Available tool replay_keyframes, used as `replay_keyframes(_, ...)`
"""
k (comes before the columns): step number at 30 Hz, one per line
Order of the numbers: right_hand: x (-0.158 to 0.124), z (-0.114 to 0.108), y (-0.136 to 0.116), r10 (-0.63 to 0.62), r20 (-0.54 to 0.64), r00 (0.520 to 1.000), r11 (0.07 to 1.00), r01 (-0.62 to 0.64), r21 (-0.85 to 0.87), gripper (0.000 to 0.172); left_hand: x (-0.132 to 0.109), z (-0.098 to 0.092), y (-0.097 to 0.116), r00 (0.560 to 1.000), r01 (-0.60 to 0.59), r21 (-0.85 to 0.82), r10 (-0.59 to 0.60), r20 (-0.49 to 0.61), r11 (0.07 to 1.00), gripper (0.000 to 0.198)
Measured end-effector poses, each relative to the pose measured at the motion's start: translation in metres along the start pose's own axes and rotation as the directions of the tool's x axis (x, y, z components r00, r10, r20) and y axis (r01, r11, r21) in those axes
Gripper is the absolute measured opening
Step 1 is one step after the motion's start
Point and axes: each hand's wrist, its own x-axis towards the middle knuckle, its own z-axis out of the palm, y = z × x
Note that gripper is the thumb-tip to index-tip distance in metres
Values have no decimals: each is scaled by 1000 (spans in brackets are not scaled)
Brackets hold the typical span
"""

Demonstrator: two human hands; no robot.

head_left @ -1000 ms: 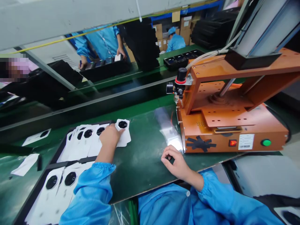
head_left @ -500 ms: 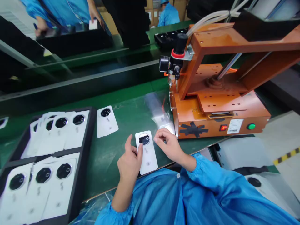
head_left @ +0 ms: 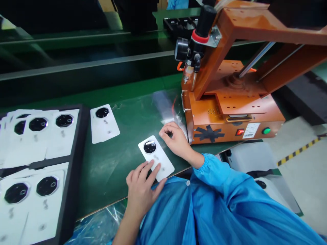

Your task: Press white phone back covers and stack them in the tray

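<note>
A white phone back cover [head_left: 158, 158] with a dark, round-cornered camera window lies tilted on the green bench in front of me. My left hand [head_left: 143, 182] rests on its lower left part, fingers spread and fingertips touching the surface. Just right of the cover, above the bench, my right hand [head_left: 176, 139] has its thumb and forefinger pinched together; whatever they hold, if anything, is too small to make out. More white back covers [head_left: 104, 124] lie overlapped on the bench, further left.
A black divided tray [head_left: 76, 156] on the left holds several white back covers. An orange press machine [head_left: 212, 119] with a gauge and lit buttons stands at the right. Clear plastic film [head_left: 167, 107] lies beside it. Below the bench's right end are covers under translucent sheets [head_left: 251, 158].
My left hand has come down from the camera window onto the cover's lower part. The cover has turned, its top now pointing left. My right hand stays pinched. The view has shifted.
</note>
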Motion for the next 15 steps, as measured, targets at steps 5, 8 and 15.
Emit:
replay_keyframes(5, -1, 12, -10, 42, 159, 986, 994, -24, -109, 8, 4, 12, 8, 997, -25, 13, 26, -75, 1000, 52)
replay_keyframes(8, -5, 20, -16, 34, 253, 967, 981, 16, -193, 9, 5, 10, 7, 995, -23, 16, 24, -101, 1000, 49)
replay_keyframes(15, -3, 29, -11, 32, 235, 972, 941, 50, -334, 10, 5, 8, 8, 994, -1, 3, 1, -110, 1000, 47)
